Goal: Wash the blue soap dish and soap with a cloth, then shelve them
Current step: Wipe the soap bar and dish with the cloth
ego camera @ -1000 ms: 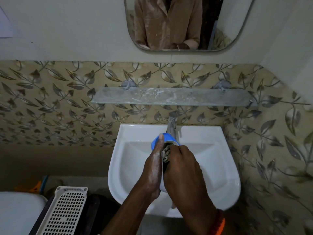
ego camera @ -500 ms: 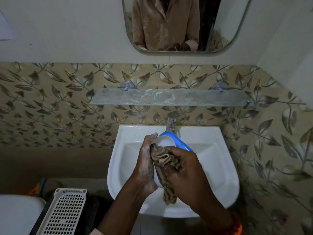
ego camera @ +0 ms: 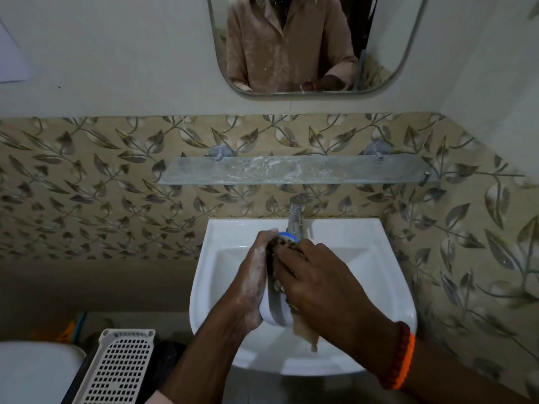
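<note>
Left hand [ego camera: 252,282], soapy and whitish, is wrapped around the side of the soap dish [ego camera: 275,312], holding it on edge over the white sink [ego camera: 376,263], just in front of the tap [ego camera: 296,218]. Only a bit of blue rim shows at the dish's far end; the near end looks white and grey. Right hand [ego camera: 318,282], bead bracelet [ego camera: 401,354] on the wrist, has its fingers closed on a brownish cloth [ego camera: 304,330], pressing it against the dish, with a tail of cloth hanging down toward the basin. Behind the tap, above the sink, there's a glass shelf [ego camera: 294,170] smeared with suds.
</note>
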